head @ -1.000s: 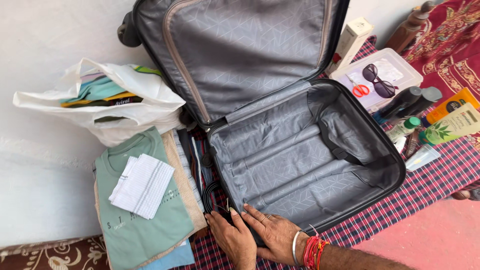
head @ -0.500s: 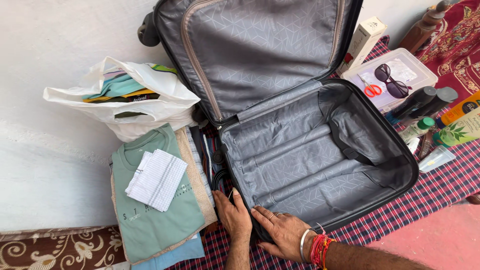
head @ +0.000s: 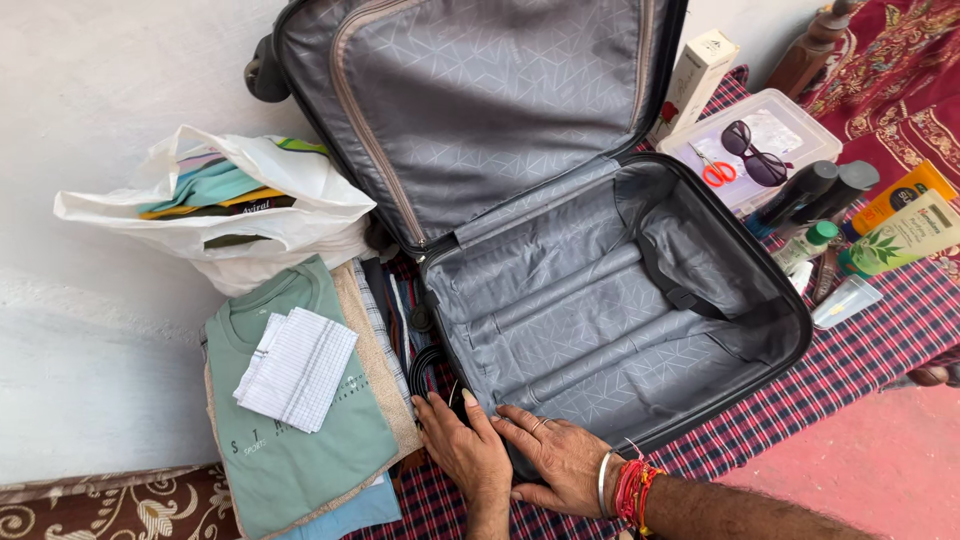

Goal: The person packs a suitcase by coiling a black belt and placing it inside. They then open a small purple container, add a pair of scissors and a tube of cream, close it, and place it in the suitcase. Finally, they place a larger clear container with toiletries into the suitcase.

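Suitcase [head: 600, 330]: I see it lying open on the checked cloth [head: 860, 370].
Left hand [head: 465, 452]: fingers spread flat on its near corner, beside a coiled belt [head: 425, 375].
Right hand [head: 555, 460]: fingers open, pressing the rim.

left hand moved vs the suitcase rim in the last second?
No. The left hand sits at the same near corner of the open suitcase, beside the right hand; only the camera view shifted.
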